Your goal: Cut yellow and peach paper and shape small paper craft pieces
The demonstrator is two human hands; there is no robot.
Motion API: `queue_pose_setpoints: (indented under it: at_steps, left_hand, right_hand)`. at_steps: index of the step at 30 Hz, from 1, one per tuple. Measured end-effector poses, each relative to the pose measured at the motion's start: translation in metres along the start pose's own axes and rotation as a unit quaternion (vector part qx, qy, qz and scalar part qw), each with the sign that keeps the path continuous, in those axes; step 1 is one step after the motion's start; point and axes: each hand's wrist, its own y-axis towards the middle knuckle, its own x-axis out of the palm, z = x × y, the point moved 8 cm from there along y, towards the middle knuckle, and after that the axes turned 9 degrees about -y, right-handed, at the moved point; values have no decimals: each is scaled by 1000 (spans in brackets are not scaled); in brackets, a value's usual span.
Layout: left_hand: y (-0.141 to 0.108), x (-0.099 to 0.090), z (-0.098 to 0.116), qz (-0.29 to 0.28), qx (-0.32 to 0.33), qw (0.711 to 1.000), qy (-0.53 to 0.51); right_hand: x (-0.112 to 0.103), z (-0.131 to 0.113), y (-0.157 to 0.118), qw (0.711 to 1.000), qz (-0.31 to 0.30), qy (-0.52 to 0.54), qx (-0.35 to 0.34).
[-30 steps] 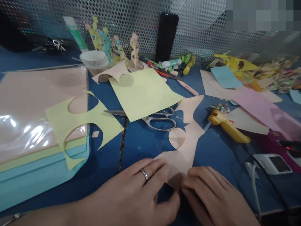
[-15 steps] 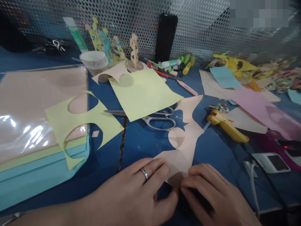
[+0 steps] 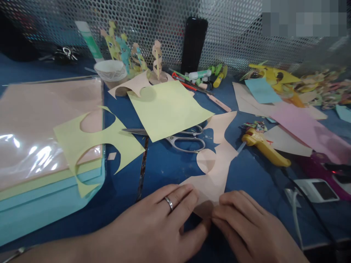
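My left hand [image 3: 153, 217], wearing a silver ring, and my right hand [image 3: 246, 223] meet at the lower corner of a peach paper sheet [image 3: 216, 170] with curved cut-outs. Their fingertips pinch that corner against the blue mat [image 3: 153, 175], and part of the corner is hidden under my right fingers. Just above the left hand lie steel kitchen scissors [image 3: 186, 140], closed and not touched by either hand.
A yellow-green paper square [image 3: 167, 109] and a cut yellow-green sheet [image 3: 98, 142] lie ahead, beside a plastic-wrapped paper stack [image 3: 46, 146]. To the right are a yellow glue gun [image 3: 263, 148] and pink paper [image 3: 304, 128]. Paper spiral models [image 3: 157, 60] and a black phone [image 3: 193, 44] stand behind.
My right fingers have shifted slightly on the paper's lower corner. The sheet and my left hand stay nearly in place.
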Motion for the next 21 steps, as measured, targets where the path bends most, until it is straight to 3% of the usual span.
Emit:
queue_pose_setpoints:
  at_steps: [9, 21]
  left_hand:
    - [-1, 1, 0, -7, -2, 1000, 4]
    - [0, 0, -2, 0, -4, 1000, 8]
  right_hand:
    - [-8, 1, 11, 999, 12, 46, 2]
    - [-13, -6, -6, 996, 79, -30, -36]
